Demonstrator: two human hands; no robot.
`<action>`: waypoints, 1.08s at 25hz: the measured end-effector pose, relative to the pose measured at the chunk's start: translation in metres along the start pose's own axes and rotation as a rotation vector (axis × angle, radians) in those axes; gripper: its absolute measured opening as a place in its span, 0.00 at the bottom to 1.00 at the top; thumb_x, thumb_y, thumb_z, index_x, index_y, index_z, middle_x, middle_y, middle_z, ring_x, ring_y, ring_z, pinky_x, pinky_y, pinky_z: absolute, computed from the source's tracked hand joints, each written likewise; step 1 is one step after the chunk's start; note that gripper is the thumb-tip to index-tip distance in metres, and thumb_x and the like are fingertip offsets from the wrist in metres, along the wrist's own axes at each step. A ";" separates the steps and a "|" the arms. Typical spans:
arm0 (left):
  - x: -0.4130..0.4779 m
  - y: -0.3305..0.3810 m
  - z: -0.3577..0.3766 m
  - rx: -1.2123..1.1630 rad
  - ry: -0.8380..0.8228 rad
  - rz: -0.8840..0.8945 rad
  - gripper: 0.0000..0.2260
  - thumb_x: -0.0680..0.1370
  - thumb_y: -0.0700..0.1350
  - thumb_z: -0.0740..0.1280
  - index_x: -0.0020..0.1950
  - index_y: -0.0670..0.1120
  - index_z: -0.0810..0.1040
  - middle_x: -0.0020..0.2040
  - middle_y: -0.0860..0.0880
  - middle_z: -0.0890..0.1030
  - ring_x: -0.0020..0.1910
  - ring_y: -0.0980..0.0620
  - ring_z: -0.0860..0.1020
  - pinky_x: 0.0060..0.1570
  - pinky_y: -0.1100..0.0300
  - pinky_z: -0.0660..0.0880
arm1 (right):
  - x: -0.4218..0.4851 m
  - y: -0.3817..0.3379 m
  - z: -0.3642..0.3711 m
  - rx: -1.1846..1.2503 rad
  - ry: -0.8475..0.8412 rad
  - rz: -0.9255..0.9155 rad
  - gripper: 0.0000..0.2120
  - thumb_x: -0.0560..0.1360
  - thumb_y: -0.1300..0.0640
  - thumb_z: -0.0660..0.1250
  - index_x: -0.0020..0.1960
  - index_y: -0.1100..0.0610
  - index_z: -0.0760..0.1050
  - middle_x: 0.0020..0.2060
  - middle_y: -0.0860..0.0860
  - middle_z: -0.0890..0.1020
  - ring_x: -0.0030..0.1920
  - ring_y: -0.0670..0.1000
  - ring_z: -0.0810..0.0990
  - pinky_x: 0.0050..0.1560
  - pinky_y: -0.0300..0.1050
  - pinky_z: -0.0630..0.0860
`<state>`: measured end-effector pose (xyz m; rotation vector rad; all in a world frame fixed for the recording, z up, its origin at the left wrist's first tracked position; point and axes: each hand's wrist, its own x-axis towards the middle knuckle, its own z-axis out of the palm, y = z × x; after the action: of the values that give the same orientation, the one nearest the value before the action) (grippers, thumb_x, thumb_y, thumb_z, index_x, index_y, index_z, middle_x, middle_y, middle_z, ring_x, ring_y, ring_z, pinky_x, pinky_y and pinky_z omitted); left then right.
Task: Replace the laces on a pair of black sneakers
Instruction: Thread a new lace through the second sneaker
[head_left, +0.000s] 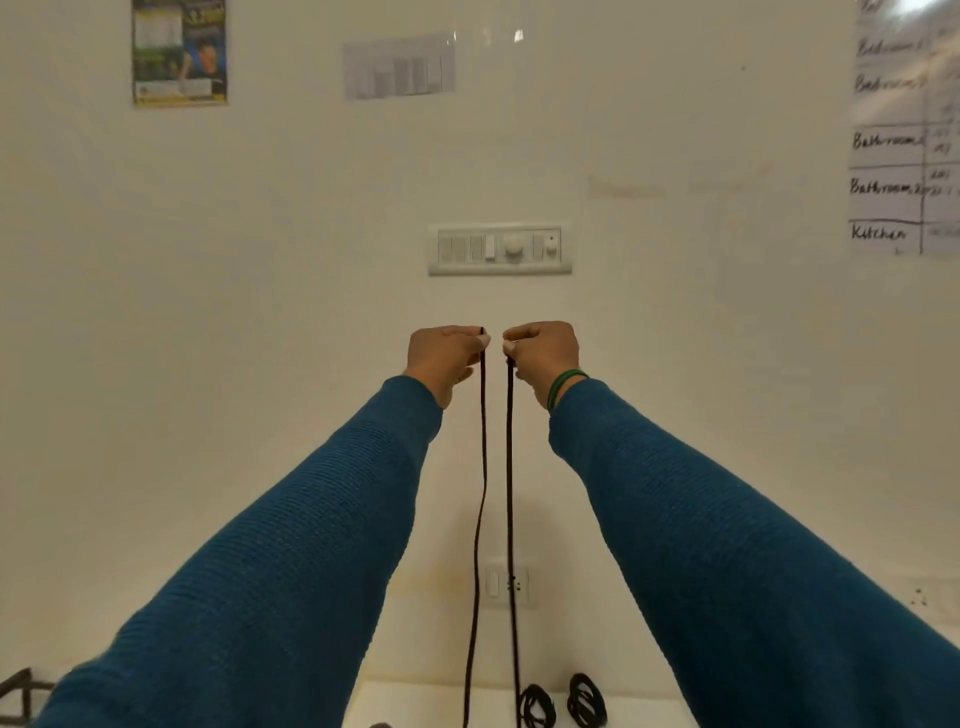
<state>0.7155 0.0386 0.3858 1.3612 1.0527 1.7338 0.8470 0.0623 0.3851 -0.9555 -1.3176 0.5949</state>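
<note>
The black lace (483, 467) hung in two long strands down the middle of the frame, from the raised hands to the bottom edge, where both strands ran out of view. The left hand (447, 356) pinched one end and the right hand (543, 353) pinched the other, fingers curled round the tips. The two hands were level and just beside each other, not touching. Holding both ends up side by side like this was probably a way to match the two halves, so that the lace sat evenly in the shoe below. That would place the work early in lacing one sneaker. The sneakers themselves were not in view. A small dark shape at the bottom edge, left of the strands, could not be made out.

At the bottom of the frame, right of the strands, two coiled black laces (537, 706) (587, 699) lay near each other on the white table (415, 706). Whether they were old ones taken out or spares waiting could not be told.

Blue sleeves (291, 545) covered both arms, and a green bangle (563, 387) circled the right wrist. Behind the hands was a pale wall with a switch panel (500, 249) at the centre, a poster (180, 52) at the upper left and a handwritten chart (906, 130) at the upper right.
</note>
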 end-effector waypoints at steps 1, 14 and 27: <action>0.000 0.007 0.001 0.012 0.003 0.002 0.05 0.75 0.38 0.75 0.48 0.45 0.84 0.49 0.46 0.85 0.50 0.51 0.82 0.45 0.61 0.78 | 0.001 -0.006 0.000 -0.009 -0.001 -0.013 0.07 0.74 0.67 0.71 0.47 0.57 0.84 0.47 0.55 0.85 0.47 0.52 0.84 0.49 0.46 0.83; -0.002 0.024 -0.004 0.085 0.000 0.031 0.11 0.73 0.38 0.76 0.50 0.50 0.81 0.47 0.50 0.83 0.46 0.55 0.80 0.38 0.63 0.74 | -0.008 -0.021 0.000 0.073 0.052 -0.079 0.16 0.73 0.63 0.75 0.60 0.56 0.79 0.43 0.51 0.85 0.46 0.48 0.83 0.54 0.48 0.81; -0.016 0.029 -0.011 0.157 -0.025 0.038 0.08 0.74 0.38 0.76 0.51 0.48 0.82 0.46 0.50 0.83 0.45 0.54 0.79 0.38 0.63 0.75 | -0.019 -0.026 -0.008 -0.017 -0.019 -0.079 0.13 0.72 0.62 0.76 0.57 0.57 0.80 0.47 0.54 0.86 0.46 0.48 0.82 0.55 0.49 0.81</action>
<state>0.7070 0.0101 0.4038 1.5041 1.1768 1.6864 0.8477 0.0316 0.3976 -0.9095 -1.3722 0.5342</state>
